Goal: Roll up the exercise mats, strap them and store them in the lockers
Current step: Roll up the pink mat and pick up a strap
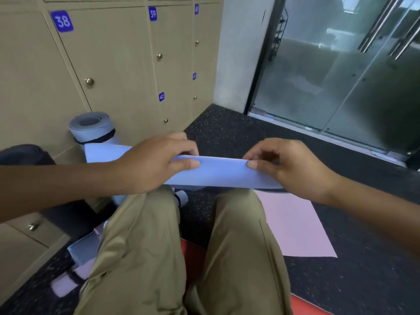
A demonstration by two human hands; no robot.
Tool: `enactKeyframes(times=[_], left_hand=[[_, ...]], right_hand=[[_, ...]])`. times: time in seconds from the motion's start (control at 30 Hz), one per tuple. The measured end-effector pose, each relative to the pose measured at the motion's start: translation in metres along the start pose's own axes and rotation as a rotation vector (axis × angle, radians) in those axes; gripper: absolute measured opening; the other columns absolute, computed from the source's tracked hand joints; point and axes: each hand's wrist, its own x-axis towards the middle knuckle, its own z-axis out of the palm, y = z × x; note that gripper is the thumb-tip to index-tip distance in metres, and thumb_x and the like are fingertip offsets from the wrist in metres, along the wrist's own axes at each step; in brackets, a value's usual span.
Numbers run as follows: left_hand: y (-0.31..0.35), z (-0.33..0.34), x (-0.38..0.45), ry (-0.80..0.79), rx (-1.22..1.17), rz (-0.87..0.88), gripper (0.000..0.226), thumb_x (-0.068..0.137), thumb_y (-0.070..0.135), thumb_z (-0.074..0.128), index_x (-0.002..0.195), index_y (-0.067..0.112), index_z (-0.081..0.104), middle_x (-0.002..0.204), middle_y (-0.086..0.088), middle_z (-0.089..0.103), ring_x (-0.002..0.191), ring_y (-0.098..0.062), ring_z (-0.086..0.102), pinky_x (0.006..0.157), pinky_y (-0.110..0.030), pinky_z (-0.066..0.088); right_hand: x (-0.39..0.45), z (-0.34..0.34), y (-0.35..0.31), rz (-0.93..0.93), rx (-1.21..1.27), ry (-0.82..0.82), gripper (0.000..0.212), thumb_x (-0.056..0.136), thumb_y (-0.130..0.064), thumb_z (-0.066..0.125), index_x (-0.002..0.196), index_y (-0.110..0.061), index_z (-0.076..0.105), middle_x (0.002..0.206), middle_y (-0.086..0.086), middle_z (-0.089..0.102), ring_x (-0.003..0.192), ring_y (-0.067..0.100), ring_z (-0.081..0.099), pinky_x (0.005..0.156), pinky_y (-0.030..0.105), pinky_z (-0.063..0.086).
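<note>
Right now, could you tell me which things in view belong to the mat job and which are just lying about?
Job:
blue mat, gripped by left hand and right hand
strapped rolled mat
pink mat
lockers

Lying about:
dark bag
glass door

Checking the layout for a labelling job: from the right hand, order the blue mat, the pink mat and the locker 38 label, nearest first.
From the right hand:
1. Blue mat, pinched in its fingers.
2. Pink mat, on the floor below.
3. Locker 38 label, far upper left.

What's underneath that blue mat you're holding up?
Under the blue mat are your knees, speckled dark floor and a pink mat lying flat. The pink mat's near edge is covered, so where it ends stays unseen.
</note>
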Motion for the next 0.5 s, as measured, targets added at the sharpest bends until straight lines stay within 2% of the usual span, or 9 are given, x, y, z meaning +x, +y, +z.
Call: enactKeyframes(times=[0.1, 0.2, 0.27, 0.37, 0.5], left_hand=[[0.006, 0.005, -0.020, -0.119, -0.041, -0.005, 0.026, 0.091, 0.058, 0.048, 0.089, 0.037, 0.062, 0.091, 0.012, 0.056, 0.088, -0.013, 0.056, 0.074, -0.024, 0.040], [0.010, 0.022, -0.044, -0.161, -0.024, -0.019, 0.024, 0.089, 0.062, 0.046, 0.088, 0.042, 0.059, 0.092, 0.015, 0.057, 0.087, -0.012, 0.055, 0.074, -0.022, 0.039], [0.011, 0.033, -0.060, -0.190, -0.057, -0.066, 0.022, 0.092, 0.058, 0.052, 0.088, 0.038, 0.062, 0.092, 0.017, 0.060, 0.087, -0.011, 0.055, 0.072, -0.019, 0.038], [0.015, 0.047, -0.082, -0.238, -0.164, -0.177, 0.014, 0.095, 0.047, 0.065, 0.089, 0.034, 0.067, 0.093, 0.017, 0.064, 0.090, -0.012, 0.058, 0.073, -0.022, 0.044], [0.017, 0.074, -0.106, -0.261, -0.132, -0.231, 0.014, 0.097, 0.043, 0.063, 0.087, 0.034, 0.061, 0.097, 0.018, 0.059, 0.093, -0.007, 0.058, 0.074, -0.019, 0.041]], right_hand=[[-0.025, 0.007, -0.001, 0.008, 0.028, -0.064, 0.012, 0.096, -0.015, 0.069, 0.092, -0.026, 0.074, 0.091, -0.012, 0.071, 0.089, 0.010, 0.066, 0.078, 0.028, 0.051], [-0.048, 0.029, 0.006, 0.023, 0.050, -0.132, 0.013, 0.096, -0.014, 0.068, 0.092, -0.025, 0.073, 0.091, -0.012, 0.070, 0.087, 0.013, 0.065, 0.078, 0.030, 0.050], [-0.061, 0.042, 0.014, 0.061, 0.086, -0.171, 0.015, 0.096, -0.014, 0.068, 0.090, -0.026, 0.073, 0.091, -0.011, 0.071, 0.086, 0.015, 0.065, 0.080, 0.036, 0.051], [-0.078, 0.057, 0.022, 0.120, 0.140, -0.219, 0.017, 0.096, -0.017, 0.067, 0.087, -0.030, 0.072, 0.090, -0.010, 0.072, 0.084, 0.018, 0.065, 0.082, 0.043, 0.052], [-0.094, 0.078, 0.032, 0.155, 0.165, -0.271, 0.020, 0.097, -0.016, 0.066, 0.084, -0.031, 0.070, 0.086, -0.009, 0.070, 0.082, 0.018, 0.063, 0.080, 0.043, 0.052]])
